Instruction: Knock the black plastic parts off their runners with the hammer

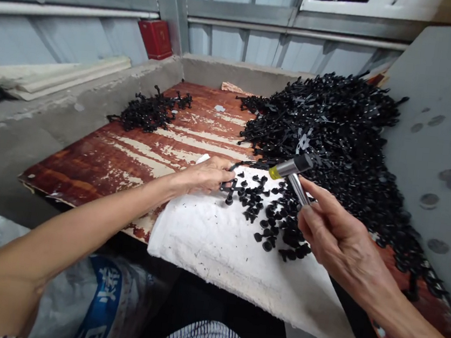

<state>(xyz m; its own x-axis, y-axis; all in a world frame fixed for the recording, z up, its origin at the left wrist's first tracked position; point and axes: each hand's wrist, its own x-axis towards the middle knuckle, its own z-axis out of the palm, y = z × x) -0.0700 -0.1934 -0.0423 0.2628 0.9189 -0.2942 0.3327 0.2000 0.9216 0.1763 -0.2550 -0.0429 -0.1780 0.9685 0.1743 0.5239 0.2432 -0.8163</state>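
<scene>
My right hand point(330, 235) is wrapped round the metal handle of a small mallet point(291, 167), which has a yellow face on one end and a black face on the other. The mallet head is raised above the white cloth point(201, 242). On the cloth's far left part, my left hand point(210, 175) pinches a black strip-like part point(230, 186) with a round knob at its near end. Between the two hands lie many loose black mushroom-shaped pieces point(270, 223). Part of the black strip is hidden by my left fingers.
A large heap of black parts point(336, 122) covers the right of the worn red-brown board point(100, 160), beside a grey panel point(439, 117). A smaller black pile point(150, 110) lies at the back left. A red box point(155, 39) stands on the ledge. A plastic sack point(72, 298) is below.
</scene>
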